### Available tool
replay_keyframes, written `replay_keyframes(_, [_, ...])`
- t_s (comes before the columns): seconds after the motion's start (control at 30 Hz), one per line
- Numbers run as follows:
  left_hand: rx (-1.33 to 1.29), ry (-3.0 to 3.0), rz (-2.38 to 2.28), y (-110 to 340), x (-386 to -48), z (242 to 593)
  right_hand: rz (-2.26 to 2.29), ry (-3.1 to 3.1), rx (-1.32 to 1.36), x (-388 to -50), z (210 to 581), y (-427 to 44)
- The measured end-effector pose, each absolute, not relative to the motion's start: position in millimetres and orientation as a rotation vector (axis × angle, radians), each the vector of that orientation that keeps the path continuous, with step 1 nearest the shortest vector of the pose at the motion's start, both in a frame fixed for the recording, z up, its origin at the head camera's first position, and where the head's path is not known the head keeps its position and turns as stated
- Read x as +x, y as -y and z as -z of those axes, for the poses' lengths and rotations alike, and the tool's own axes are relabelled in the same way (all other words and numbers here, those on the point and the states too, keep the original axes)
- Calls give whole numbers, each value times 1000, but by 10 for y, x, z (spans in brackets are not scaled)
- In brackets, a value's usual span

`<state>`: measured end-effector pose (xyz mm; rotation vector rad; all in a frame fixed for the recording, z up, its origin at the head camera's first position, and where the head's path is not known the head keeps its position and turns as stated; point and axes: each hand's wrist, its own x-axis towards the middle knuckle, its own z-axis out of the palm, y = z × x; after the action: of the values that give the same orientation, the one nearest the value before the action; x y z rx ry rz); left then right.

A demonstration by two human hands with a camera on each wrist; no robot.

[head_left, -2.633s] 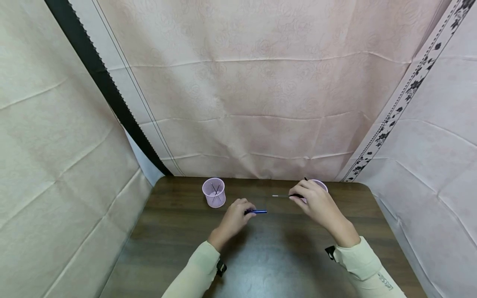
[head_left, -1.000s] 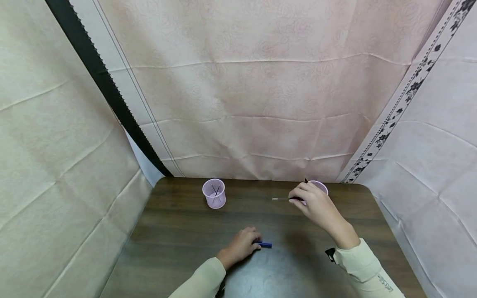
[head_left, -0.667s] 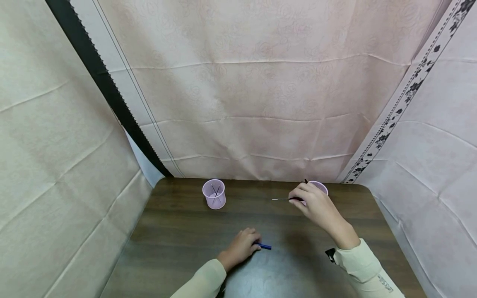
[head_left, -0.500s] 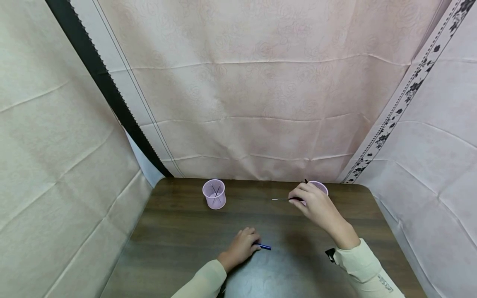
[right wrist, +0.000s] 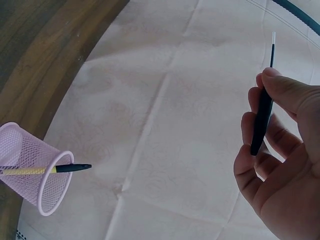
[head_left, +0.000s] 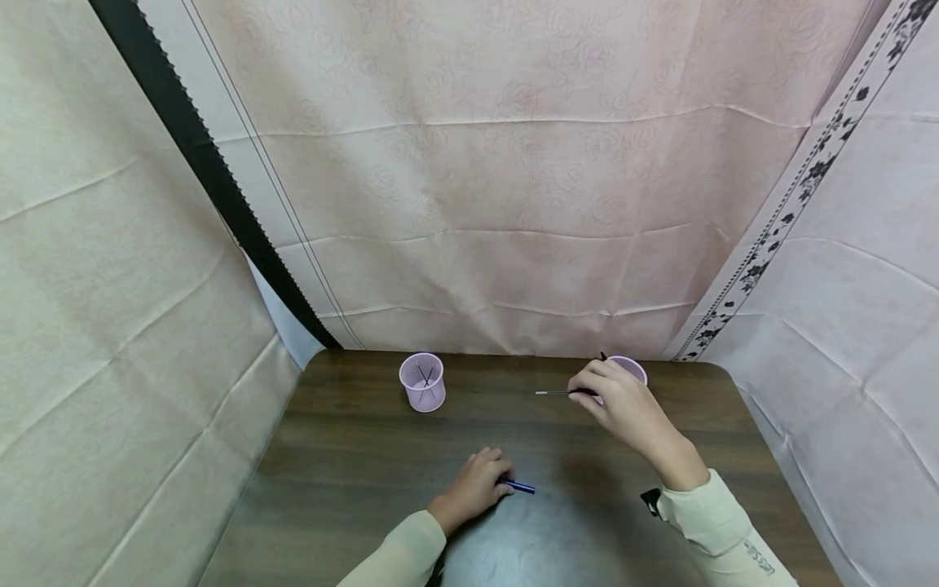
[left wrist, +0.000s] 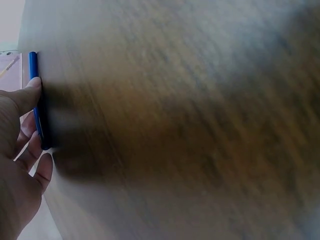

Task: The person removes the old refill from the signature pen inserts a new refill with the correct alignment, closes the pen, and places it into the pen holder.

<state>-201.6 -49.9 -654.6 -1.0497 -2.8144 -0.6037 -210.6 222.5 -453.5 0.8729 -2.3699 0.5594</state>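
Nearer the person than the lilac mesh cup with thin dark sticks (head_left: 426,374) inside, call it the stick cup (head_left: 408,384), and to its right, the left hand (head_left: 477,483) pinches a slim blue pen (left wrist: 33,64) close to the brown wooden table (head_left: 330,465). Well right of the stick cup, the right hand (head_left: 619,403) grips a black-handled, pale-tipped tool (right wrist: 262,120), tip towards that cup. Farther right of it, partly hidden by the right hand, stands a second lilac mesh cup (right wrist: 31,146) containing a yellow-and-black pen (right wrist: 73,167).

Pale green sleeves (head_left: 396,548), grey lettering (head_left: 759,558) on right, black wrist camera (head_left: 650,500)
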Motion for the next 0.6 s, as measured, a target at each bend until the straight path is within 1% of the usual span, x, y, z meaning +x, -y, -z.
replay_keyframes(0.37, [-1000,2934,676,494,-2037,6499,-549,2381,872,-2103,4529,-2221])
replay_keyframes(0.6, [-977,2917,682,511,-2115,6425,-546,2369,885,-2117,4511,-2219])
